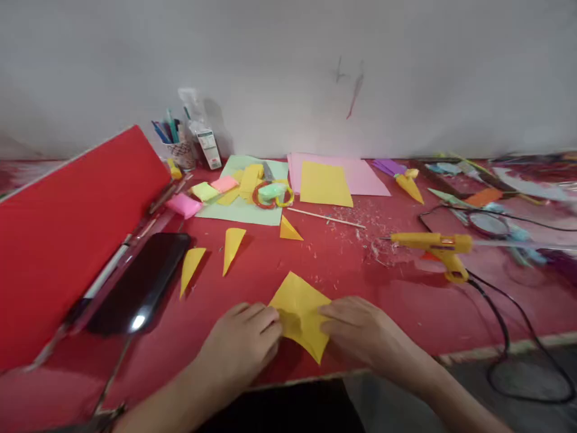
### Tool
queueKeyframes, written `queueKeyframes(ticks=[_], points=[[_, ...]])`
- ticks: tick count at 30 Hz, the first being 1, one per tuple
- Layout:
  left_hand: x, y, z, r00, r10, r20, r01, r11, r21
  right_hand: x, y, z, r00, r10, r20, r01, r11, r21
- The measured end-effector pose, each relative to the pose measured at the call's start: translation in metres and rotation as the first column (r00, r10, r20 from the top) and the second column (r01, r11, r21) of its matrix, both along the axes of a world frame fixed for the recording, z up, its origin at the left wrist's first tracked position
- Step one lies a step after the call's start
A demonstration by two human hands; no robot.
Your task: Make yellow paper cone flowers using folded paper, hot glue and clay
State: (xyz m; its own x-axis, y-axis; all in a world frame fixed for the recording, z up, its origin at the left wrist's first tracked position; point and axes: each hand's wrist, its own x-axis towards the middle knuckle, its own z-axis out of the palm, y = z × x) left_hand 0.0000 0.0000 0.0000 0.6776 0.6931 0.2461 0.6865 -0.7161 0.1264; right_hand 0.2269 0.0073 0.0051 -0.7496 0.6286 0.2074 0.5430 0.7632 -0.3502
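A plain grey wall (288,78) is met by a red surface (261,255), on which craft materials are spread. Near the front edge, a yellow paper square (300,313) is held between the two hands, one corner pointed toward the wall. Its left side is gripped by the curled fingers of the left hand (246,337); its right side is pinched by the right hand (360,331), whose thumb is hidden. Beyond the paper, three yellow paper cones are laid out: a left cone (192,269), a middle cone (233,248) and a right cone (289,229). A smartphone (142,282) is placed at the left, beside a slanted red board (81,240). Scissors (265,205) are rested on a pale green sheet (265,216), and a yellow sheet (325,185) is laid over pink sheets (367,181). At the right, a yellow glue gun (433,242) is seen near a thin stick (327,218).
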Motion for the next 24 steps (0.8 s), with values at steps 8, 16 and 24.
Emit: queueKeyframes(ticks=[8, 16, 24], points=[[0.0, -0.004, 0.0, 0.989, 0.135, 0.058, -0.126, 0.983, -0.137, -0.005, 0.001, -0.006, 0.991, -0.091, -0.096, 0.072, 0.98, -0.185], [0.001, 0.001, -0.005, 0.937, 0.306, 0.17, -0.232, 0.906, -0.355, -0.008, 0.001, -0.008, 0.951, -0.26, -0.168, 0.235, 0.959, -0.156], [0.001, 0.0, -0.008, 0.923, 0.337, 0.188, -0.259, 0.902, -0.344, -0.012, 0.004, -0.012, 0.929, -0.31, -0.204, 0.274, 0.943, -0.19]])
